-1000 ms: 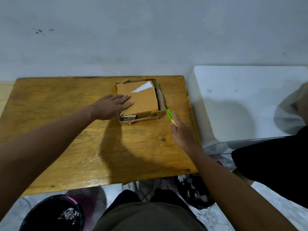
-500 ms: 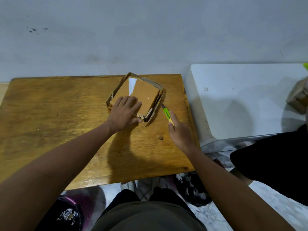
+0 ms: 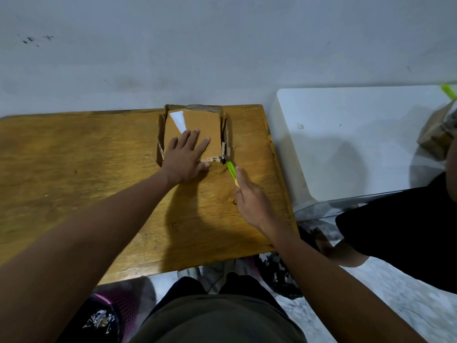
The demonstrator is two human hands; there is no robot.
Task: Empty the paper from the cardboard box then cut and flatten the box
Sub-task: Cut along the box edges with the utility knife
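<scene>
A shallow brown cardboard box [image 3: 210,125] lies at the far edge of the wooden table [image 3: 74,174], a white label on its upper left. My left hand [image 3: 186,154] presses flat on the box's near half, fingers spread. My right hand [image 3: 249,196] grips a green and yellow utility knife [image 3: 232,173], whose tip touches the box's near right corner. The box's right wall stands up beside the knife tip. No paper shows in the box.
A white surface [image 3: 358,144] adjoins the table on the right. A second person in black [image 3: 408,231] sits at the right holding another cardboard piece [image 3: 437,134]. A dark bin [image 3: 103,315] with scraps stands on the floor below left.
My left hand has turned the box from angled to square with the table. My right hand has brought the knife tip up to the box's near right corner.
</scene>
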